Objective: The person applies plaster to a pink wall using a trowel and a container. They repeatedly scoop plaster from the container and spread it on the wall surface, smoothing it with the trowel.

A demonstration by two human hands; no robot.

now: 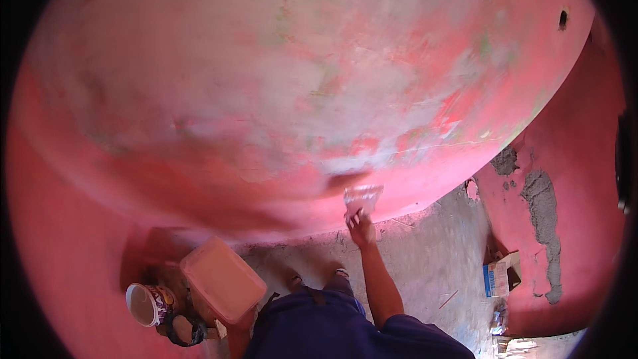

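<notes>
Wall of pink paint with pale, chalky patches [266,80] fills the view ahead. Right hand [359,229] is closed round the grip of a wide, flat, pale-bladed spreader [363,194], blurred, its blade raised toward the wall's lower pink band; cannot tell whether the edge touches. Left hand [242,324] mostly hidden at the lower edge of a shallow, peach-pink rectangular plastic tub [222,280]; it seems to support the tub, but how far its fingers close cannot be told. Tub tilts, near the body on the left, well apart from the spreader. Step in hand, by my judgement: working the wall surface with the blade. Next stroke would call for a flat edge, even pressure and a steady tub.
</notes>
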